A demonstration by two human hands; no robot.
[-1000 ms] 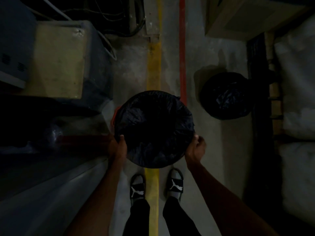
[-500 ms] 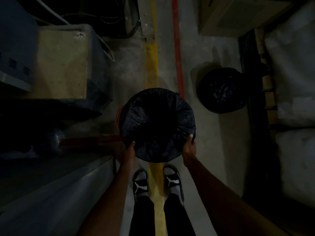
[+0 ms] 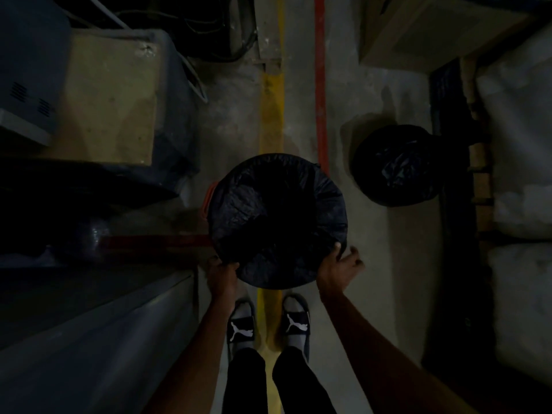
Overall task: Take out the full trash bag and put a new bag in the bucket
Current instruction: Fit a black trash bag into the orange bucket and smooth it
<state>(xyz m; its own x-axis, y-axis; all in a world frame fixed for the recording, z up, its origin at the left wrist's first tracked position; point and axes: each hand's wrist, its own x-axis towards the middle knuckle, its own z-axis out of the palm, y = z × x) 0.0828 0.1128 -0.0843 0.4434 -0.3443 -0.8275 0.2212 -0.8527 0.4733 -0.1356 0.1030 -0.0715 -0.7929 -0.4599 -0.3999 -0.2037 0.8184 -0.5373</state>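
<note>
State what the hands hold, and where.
Left hand grips the new bag at its near-left rim; right hand only touches the near-right rim, fingers loose.

A dim concrete floor (image 3: 373, 264) is seen from above. A worn yellow stripe (image 3: 271, 115) is painted down its middle, and a thinner red stripe (image 3: 320, 85) is painted just beside it on the right. At the left, a grey cabinet (image 3: 113, 100) with a beige top is set, with dark cables (image 3: 203, 31) tangled behind it. A cardboard box (image 3: 418, 28) is placed at the upper right. Along the right edge, white sacks (image 3: 522, 144) are stacked, with a wooden pallet (image 3: 481, 180) seen at their edge.
</note>
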